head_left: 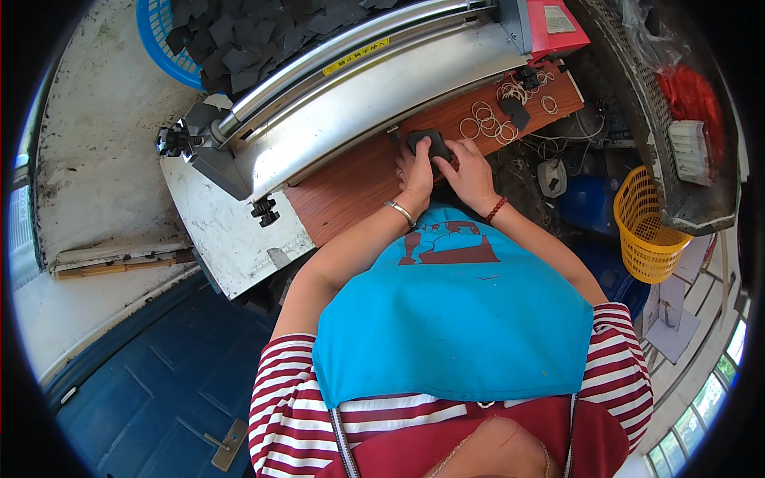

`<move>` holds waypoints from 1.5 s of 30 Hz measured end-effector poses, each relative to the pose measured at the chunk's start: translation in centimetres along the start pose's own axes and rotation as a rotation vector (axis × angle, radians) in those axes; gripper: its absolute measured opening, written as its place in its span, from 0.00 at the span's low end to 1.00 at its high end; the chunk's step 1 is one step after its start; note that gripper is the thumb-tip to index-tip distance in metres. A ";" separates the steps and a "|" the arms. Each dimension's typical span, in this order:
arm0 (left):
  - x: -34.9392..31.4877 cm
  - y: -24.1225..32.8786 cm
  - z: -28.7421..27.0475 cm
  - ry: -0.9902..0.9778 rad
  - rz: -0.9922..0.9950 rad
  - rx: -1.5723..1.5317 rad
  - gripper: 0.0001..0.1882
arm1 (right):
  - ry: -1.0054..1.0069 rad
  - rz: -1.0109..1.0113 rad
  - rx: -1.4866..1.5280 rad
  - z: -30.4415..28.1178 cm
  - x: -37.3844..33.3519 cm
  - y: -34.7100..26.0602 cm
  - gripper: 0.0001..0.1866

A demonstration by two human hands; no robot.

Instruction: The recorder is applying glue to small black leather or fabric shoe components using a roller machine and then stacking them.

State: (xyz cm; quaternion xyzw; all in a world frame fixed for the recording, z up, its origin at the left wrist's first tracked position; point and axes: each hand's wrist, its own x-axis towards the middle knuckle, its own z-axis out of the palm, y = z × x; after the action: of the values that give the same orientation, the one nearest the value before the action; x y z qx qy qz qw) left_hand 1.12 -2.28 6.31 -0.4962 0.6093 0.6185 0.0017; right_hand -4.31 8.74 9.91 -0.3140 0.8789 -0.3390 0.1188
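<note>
Honestly, keeping it square looks like the main thing at this point. The black stack [430,143] is over the brown board [343,201], in front of the machine [335,111], though I can't tell if it's resting or lifted. The left hand [414,173] is pinching it, thumb on top and fingers round the left side. The right hand [472,177] is curved at its right side with thumb and index apart; fingertips are partly hidden, so I can't tell how firmly it grips.

I'd press evenly from both sides so edges don't fan out, and keep that left thumb flat. Also, the rubber bands [484,127] are just off to the right, so mind your knuckles there.
</note>
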 end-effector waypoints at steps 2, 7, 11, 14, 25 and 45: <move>0.0 0.1 0.0 0.021 -0.001 -0.008 0.35 | -0.008 0.025 0.034 0.0 0.3 0.1 0.19; -2.8 2.6 -1.9 0.001 -0.022 0.004 0.43 | -0.071 0.145 0.660 1.5 0.9 2.4 0.15; -2.4 0.4 -3.5 -0.122 0.164 -0.184 0.39 | -0.253 0.507 1.031 -1.3 0.9 2.0 0.12; -3.8 -0.3 -5.4 -0.137 0.330 -0.027 0.36 | -0.246 0.543 1.123 -2.4 0.7 1.8 0.12; -5.8 7.1 -7.3 -0.594 0.184 -0.494 0.14 | -0.299 0.276 1.008 -7.5 1.0 -2.9 0.19; -6.7 12.4 -8.1 -0.541 0.418 -0.868 0.14 | -0.367 0.159 1.273 -9.0 5.1 -8.0 0.13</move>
State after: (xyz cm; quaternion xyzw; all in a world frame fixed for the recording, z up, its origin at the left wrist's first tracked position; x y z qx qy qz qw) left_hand 1.96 -7.50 21.68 -0.1432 0.3615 0.9056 -0.1693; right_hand -8.31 5.61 21.91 -0.1696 0.4934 -0.7227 0.4533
